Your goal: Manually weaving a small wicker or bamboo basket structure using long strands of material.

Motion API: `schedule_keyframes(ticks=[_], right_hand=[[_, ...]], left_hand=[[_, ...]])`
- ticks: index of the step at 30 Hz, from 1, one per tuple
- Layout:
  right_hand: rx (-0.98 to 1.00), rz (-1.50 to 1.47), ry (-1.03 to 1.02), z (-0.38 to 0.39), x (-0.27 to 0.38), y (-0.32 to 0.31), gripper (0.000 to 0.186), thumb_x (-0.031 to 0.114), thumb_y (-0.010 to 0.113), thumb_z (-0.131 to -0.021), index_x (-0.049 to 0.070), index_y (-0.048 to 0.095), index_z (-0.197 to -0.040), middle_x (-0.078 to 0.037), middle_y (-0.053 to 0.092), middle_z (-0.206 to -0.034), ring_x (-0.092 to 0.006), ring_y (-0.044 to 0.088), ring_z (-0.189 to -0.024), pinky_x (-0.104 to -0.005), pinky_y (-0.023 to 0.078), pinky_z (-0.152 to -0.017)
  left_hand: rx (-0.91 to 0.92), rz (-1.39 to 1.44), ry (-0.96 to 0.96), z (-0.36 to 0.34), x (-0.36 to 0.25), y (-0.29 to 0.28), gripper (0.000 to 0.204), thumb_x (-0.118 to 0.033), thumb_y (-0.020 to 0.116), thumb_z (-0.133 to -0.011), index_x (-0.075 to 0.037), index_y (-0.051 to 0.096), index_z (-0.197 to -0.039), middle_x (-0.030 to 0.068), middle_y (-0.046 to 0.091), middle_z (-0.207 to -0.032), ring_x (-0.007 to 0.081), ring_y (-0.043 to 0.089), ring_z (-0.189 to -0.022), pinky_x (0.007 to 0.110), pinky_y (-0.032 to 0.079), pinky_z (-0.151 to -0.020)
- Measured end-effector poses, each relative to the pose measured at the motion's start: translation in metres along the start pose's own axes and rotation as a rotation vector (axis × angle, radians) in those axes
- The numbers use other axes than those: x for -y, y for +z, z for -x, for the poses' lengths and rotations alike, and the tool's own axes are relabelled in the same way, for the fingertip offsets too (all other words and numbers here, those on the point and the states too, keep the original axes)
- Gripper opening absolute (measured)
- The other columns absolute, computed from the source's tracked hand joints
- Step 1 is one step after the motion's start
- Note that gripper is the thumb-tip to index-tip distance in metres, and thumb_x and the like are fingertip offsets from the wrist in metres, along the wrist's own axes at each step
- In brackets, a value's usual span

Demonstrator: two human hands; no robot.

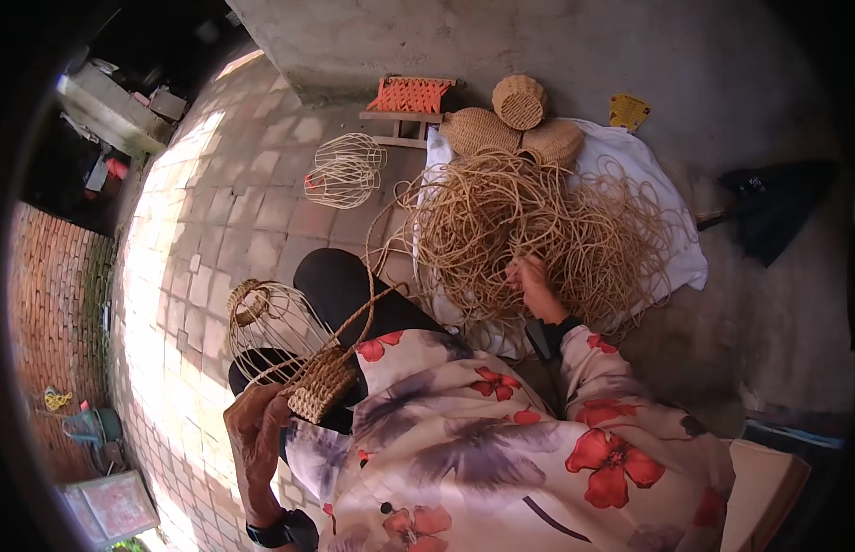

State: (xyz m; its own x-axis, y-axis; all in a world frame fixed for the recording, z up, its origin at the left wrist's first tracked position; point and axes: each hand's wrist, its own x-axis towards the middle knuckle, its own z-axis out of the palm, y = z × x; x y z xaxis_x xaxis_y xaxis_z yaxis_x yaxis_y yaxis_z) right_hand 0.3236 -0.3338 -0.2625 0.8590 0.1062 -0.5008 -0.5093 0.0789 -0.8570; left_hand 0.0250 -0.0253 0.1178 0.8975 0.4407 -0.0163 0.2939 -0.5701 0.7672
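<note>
Partly woven basket (322,383) is across the person's lap on the left side, its braided band nearest the body and its bare ribs (278,317) reaching away toward a wrapped ring (248,303). The left hand (258,423) is closed around the near edge of the band, fingers bent against it. The right hand (530,281) is at the near side of the rope pile (501,207), fingers drawn together; whether it pinches a strand, I cannot tell.

The main risk looks to be tangling: at least 1 rope (370,293) runs loosely between the pile and the basket, and the coils there cross so thickly that a pull could draw a knot tight or drag several loops along. A sharp tug might also twist the basket, since only 1 hand steadies it and the lap beneath is uneven. The ribs look thin and could bend or spread if leaned on. Slack on the working rope might loosen the last row, while the white cloth (687,241) under the pile could slide with it.
</note>
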Motion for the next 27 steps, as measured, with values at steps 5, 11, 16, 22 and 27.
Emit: schedule_keyframes(ticks=[5, 11, 16, 22, 27], right_hand=[[0.233, 0.353, -0.835, 0.069, 0.143, 0.122, 0.021, 0.022, 0.053, -0.096, 0.004, 0.063, -0.097, -0.008, 0.058, -0.063, -0.0167, 0.058, -0.055, -0.0318, 0.044, -0.051], [1.138, 0.342, -1.024, 0.212, 0.194, 0.195, 0.019, 0.022, 0.063, -0.090, 0.004, 0.062, -0.095, -0.017, 0.059, -0.067, -0.0346, 0.062, -0.065, -0.0391, 0.046, -0.055], [1.292, 0.559, -0.997, 0.233, 0.180, 0.208, 0.016, 0.017, 0.067, -0.086, 0.003, 0.063, -0.093, -0.013, 0.064, -0.072, -0.0299, 0.064, -0.067, -0.0358, 0.050, -0.060], [0.203, 0.366, -0.896, 0.091, 0.168, 0.156, 0.021, 0.022, 0.061, -0.089, 0.002, 0.059, -0.095, -0.010, 0.062, -0.081, -0.0190, 0.060, -0.072, -0.0322, 0.048, -0.064], [-0.309, 0.335, -0.407, -0.047, 0.094, 0.065, 0.043, 0.038, 0.068, -0.084, 0.005, 0.053, -0.108, -0.011, 0.059, -0.101, -0.0267, 0.057, -0.090, -0.0388, 0.048, -0.072]], left_hand=[[0.007, 0.080, -0.027, -0.001, 0.009, 0.000, 0.032, -0.027, 0.060, -0.092, 0.003, 0.063, -0.104, 0.0050, 0.051, -0.062, 0.0103, 0.048, -0.055, 0.026, 0.039, -0.053], [0.163, 0.323, -0.124, -0.010, 0.001, 0.017, 0.058, -0.040, 0.069, -0.087, 0.000, 0.055, -0.126, 0.0014, 0.057, -0.081, 0.0098, 0.051, -0.069, 0.023, 0.040, -0.058], [0.080, 0.451, -0.218, -0.011, 0.002, 0.032, 0.040, -0.034, 0.064, -0.092, -0.001, 0.063, -0.114, 0.0025, 0.058, -0.077, 0.0090, 0.055, -0.066, 0.022, 0.044, -0.058], [0.032, 0.411, -0.202, -0.004, 0.011, 0.024, 0.034, -0.033, 0.060, -0.094, 0.001, 0.066, -0.097, 0.0013, 0.057, -0.071, 0.0072, 0.053, -0.060, 0.021, 0.043, -0.056], [0.152, 0.419, -0.173, -0.003, 0.007, 0.030, 0.036, -0.033, 0.062, -0.093, 0.002, 0.066, -0.100, 0.0015, 0.057, -0.069, 0.0083, 0.052, -0.062, 0.021, 0.043, -0.056]])
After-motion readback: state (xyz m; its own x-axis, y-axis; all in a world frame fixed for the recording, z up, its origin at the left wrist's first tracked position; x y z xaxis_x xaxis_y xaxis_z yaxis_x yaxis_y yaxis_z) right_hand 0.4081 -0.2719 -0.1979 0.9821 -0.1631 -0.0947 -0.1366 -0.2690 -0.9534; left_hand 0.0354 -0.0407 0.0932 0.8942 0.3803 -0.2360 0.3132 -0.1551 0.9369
